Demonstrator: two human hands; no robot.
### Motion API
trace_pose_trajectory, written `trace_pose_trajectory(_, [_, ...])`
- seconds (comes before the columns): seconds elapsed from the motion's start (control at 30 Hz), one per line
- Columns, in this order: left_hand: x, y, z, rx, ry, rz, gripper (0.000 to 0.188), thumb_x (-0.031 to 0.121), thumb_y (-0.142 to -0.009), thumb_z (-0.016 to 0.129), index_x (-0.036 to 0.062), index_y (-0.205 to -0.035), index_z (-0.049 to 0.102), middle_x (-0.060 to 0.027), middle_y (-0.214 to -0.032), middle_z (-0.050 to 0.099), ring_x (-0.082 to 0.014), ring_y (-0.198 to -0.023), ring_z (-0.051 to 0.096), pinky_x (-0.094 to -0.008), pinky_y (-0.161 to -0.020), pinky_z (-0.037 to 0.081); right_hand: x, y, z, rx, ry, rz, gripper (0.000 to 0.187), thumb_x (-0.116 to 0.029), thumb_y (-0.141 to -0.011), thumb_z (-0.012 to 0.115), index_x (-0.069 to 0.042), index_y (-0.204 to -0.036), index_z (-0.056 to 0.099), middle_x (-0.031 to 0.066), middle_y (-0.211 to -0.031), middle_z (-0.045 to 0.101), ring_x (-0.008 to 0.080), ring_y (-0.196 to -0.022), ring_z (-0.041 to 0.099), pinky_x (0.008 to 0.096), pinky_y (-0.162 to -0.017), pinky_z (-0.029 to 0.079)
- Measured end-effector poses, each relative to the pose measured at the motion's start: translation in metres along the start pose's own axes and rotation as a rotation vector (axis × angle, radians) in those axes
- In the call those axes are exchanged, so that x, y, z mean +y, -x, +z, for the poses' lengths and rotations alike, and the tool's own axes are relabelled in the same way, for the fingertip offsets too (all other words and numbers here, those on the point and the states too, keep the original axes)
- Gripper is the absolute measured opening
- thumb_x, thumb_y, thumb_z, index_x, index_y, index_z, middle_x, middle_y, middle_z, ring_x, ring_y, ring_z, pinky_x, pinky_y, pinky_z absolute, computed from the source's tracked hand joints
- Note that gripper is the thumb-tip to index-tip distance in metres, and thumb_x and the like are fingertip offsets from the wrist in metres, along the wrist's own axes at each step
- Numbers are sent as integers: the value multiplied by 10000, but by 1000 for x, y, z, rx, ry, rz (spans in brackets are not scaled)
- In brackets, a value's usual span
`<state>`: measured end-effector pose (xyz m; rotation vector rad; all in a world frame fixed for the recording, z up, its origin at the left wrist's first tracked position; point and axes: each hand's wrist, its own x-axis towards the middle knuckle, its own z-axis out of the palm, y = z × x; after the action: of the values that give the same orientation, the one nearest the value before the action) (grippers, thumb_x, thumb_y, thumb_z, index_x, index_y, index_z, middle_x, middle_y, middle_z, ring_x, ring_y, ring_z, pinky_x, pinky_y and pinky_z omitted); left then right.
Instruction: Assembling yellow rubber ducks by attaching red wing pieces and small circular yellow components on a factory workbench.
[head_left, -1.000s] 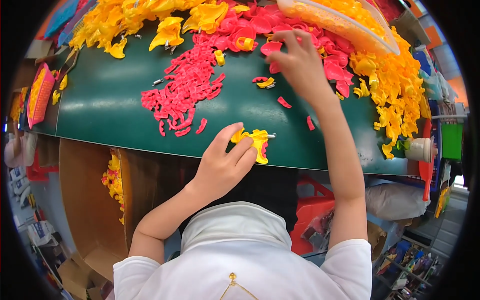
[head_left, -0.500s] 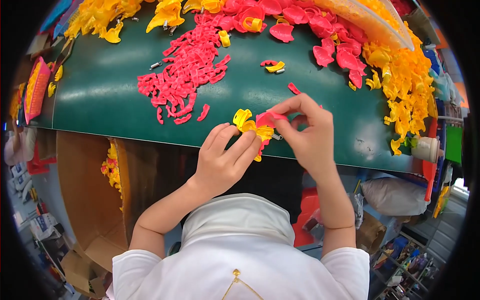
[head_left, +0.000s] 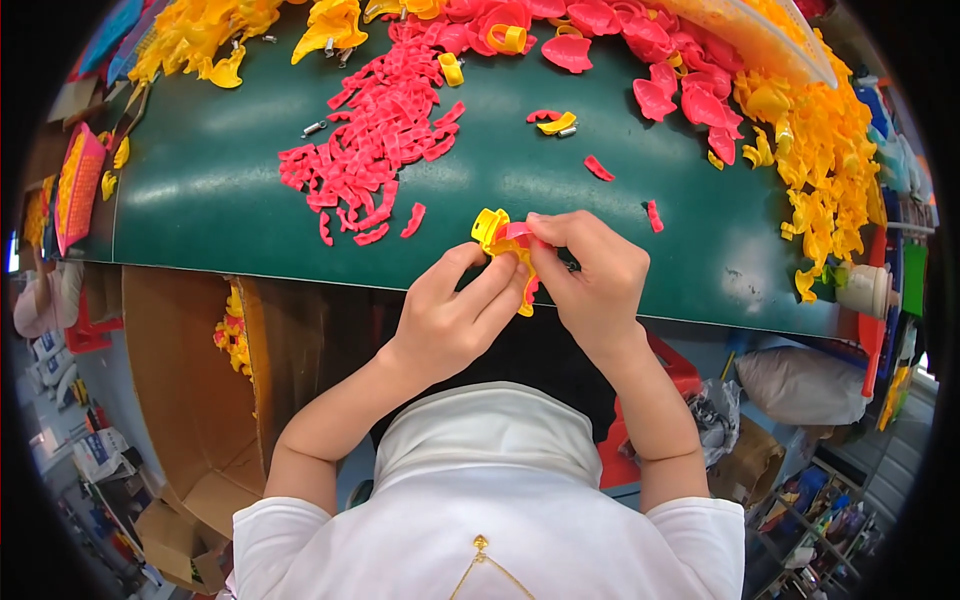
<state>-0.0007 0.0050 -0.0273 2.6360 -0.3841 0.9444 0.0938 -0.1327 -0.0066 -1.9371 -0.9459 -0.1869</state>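
Note:
Both my hands meet over the near edge of a dark green table [head_left: 230, 190]. My left hand [head_left: 455, 315] pinches a small yellow plastic part [head_left: 490, 228] from below. My right hand [head_left: 590, 270] presses a small red plastic piece [head_left: 516, 231] onto that yellow part, fingers closed around both. A heap of small red pieces [head_left: 375, 140] lies just beyond my hands on the table.
Yellow plastic parts are piled along the far left [head_left: 200, 40] and right side [head_left: 820, 150]; larger red shells [head_left: 670, 85] lie at the back. An open cardboard box [head_left: 190, 370] holding yellow parts stands under the table on the left. A white cup [head_left: 865, 290] sits at the right edge.
My right hand came back from the far pile of red shells to my left hand with a red piece. Both hands now hold the yellow part together, slightly closer to the table edge.

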Motion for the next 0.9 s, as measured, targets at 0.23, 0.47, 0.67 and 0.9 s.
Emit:
trace_pose_trajectory(0.23, [-4, 1, -3, -36, 46, 23, 274, 31, -652, 714, 16, -925, 694, -62, -967, 652, -244, -864, 583, -300, -653, 544, 13, -21, -36, -406, -198, 61, 277, -7, -791, 708, 10, -1068, 690, 147, -983, 712, 191, -786, 701, 274, -694, 550])
trace_pose_trajectory(0.47, [-10, -7, -1, 0, 52, 85, 252, 40, -625, 702, 32, -877, 679, -32, -921, 632, -222, -800, 593, -290, -629, 528, 21, -9, -31, -363, -158, -9, 249, -8, -815, 683, 30, -1060, 679, 159, -1031, 700, 257, -879, 703, 294, -772, 556])
trace_pose_trajectory(0.67, [-18, -2, -5, -32, 53, 154, 268, 52, -617, 729, 30, -882, 694, -43, -953, 669, -237, -798, 595, -304, -629, 525, 15, 1, -21, -105, -89, -49, 251, -34, -816, 696, 2, -1065, 686, 144, -997, 705, 276, -881, 697, 316, -750, 558])
trace_pose_trajectory(0.9, [-22, 1, 1, -28, 94, 165, 300, 23, -595, 742, 24, -891, 695, -47, -987, 678, -241, -800, 588, -304, -653, 521, 31, -3, -27, -223, -207, -110, 275, -84, -791, 727, -51, -1063, 703, 117, -859, 703, 260, -741, 668, 331, -646, 521])
